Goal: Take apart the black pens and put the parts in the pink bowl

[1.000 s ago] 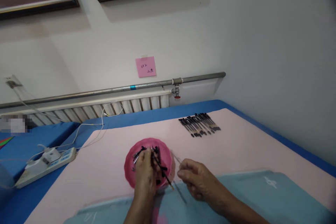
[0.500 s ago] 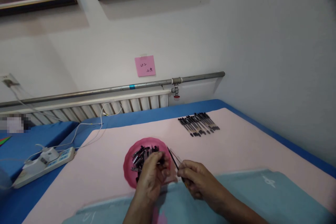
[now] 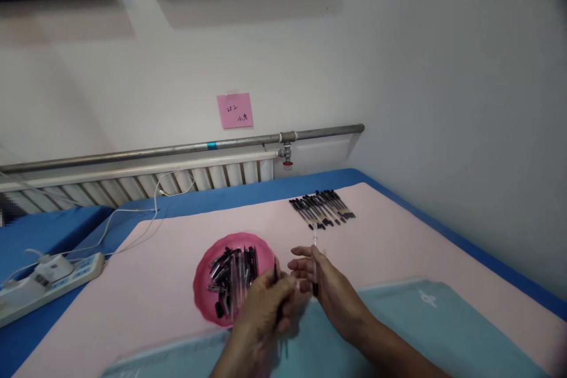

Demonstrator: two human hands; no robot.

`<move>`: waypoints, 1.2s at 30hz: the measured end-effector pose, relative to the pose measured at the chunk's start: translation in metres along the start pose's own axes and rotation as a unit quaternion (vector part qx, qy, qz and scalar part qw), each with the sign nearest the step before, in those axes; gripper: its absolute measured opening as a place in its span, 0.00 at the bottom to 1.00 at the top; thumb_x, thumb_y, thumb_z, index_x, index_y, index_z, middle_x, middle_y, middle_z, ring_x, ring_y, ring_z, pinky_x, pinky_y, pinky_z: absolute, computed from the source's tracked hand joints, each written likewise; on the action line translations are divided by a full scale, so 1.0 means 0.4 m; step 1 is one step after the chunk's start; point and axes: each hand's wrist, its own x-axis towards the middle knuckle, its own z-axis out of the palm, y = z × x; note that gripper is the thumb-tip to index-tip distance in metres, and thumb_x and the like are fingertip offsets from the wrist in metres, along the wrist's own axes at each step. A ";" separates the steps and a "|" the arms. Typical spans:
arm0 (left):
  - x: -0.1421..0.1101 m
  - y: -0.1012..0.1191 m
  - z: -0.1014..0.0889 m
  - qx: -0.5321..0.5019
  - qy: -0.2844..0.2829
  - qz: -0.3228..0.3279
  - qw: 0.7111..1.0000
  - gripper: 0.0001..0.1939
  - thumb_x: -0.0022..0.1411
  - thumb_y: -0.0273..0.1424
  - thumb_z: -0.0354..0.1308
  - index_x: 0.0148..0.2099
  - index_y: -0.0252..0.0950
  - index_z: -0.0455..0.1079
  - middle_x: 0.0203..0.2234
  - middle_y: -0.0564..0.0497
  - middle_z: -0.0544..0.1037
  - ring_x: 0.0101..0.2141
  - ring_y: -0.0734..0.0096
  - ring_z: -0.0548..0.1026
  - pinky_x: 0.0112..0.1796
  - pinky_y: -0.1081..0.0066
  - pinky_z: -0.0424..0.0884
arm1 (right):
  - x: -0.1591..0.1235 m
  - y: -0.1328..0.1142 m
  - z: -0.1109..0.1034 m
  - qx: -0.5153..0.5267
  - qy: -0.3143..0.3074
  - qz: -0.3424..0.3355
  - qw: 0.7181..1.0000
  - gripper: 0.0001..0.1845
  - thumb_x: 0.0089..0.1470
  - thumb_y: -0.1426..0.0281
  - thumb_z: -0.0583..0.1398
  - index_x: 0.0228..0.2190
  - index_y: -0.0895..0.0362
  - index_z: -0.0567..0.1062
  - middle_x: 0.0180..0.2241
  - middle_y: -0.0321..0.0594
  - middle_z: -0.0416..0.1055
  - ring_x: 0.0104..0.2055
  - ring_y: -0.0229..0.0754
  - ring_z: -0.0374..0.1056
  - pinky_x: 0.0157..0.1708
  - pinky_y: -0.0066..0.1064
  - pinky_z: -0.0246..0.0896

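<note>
My right hand (image 3: 330,283) has a clear pen barrel (image 3: 315,271) with a black lower end between thumb and fingers, held upright. Just left of it, my left hand (image 3: 268,307) is closed around a slim black pen part (image 3: 275,271); motion blur hides its exact kind. Beside and behind the left hand is a pink scalloped bowl (image 3: 201,301), partly covered by that hand. Loose black and clear pen parts (image 3: 228,271) are heaped in it. Farther back, several capped black pens (image 3: 321,209) lie side by side in a row.
Pink sheeting (image 3: 168,266) covers the blue tabletop (image 3: 248,189). A teal cloth (image 3: 398,313) lies along the near edge. A power strip (image 3: 84,274) with plugs and white cables is at the left. Behind are a radiator (image 3: 199,177) and a pipe (image 3: 168,150).
The slim black part now shows in my left hand, which has moved off the bowl. My right hand has turned upright with the clear barrel. The view has shifted slightly right.
</note>
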 end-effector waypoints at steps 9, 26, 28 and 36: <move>-0.008 -0.035 0.037 0.196 -0.007 0.161 0.967 0.08 0.50 0.32 0.57 0.34 0.35 0.68 0.27 0.53 0.71 0.31 0.71 0.67 0.32 0.74 0.61 | -0.010 0.025 0.006 -0.024 -0.038 -0.030 0.999 0.19 0.52 0.53 0.52 0.38 0.54 0.70 0.31 0.37 0.70 0.34 0.40 0.66 0.35 0.31 0.58; -0.006 -0.014 0.011 0.103 -0.033 -0.001 0.994 0.20 0.46 0.48 0.58 0.29 0.36 0.60 0.13 0.61 0.61 0.12 0.86 0.50 0.13 0.79 0.43 | 0.002 -0.025 -0.015 -0.069 -0.055 -0.050 0.995 0.11 0.46 0.63 0.60 0.21 0.58 0.70 0.20 0.34 0.64 0.23 0.34 0.58 0.24 0.26 0.52; 0.000 -0.022 0.007 0.131 -0.032 0.029 0.990 0.20 0.44 0.44 0.62 0.27 0.37 0.58 0.11 0.63 0.58 0.11 0.86 0.50 0.13 0.79 0.44 | 0.003 -0.020 -0.014 -0.081 -0.047 -0.048 0.994 0.12 0.46 0.63 0.60 0.20 0.58 0.69 0.20 0.34 0.63 0.23 0.34 0.57 0.23 0.26 0.52; -0.011 -0.006 0.001 0.080 -0.097 -0.071 0.989 0.24 0.50 0.52 0.52 0.32 0.33 0.64 0.15 0.57 0.65 0.11 0.87 0.52 0.12 0.80 0.41 | 0.003 -0.006 -0.010 -0.025 -0.058 -0.036 0.997 0.10 0.46 0.63 0.59 0.24 0.58 0.70 0.20 0.34 0.64 0.22 0.34 0.57 0.22 0.26 0.52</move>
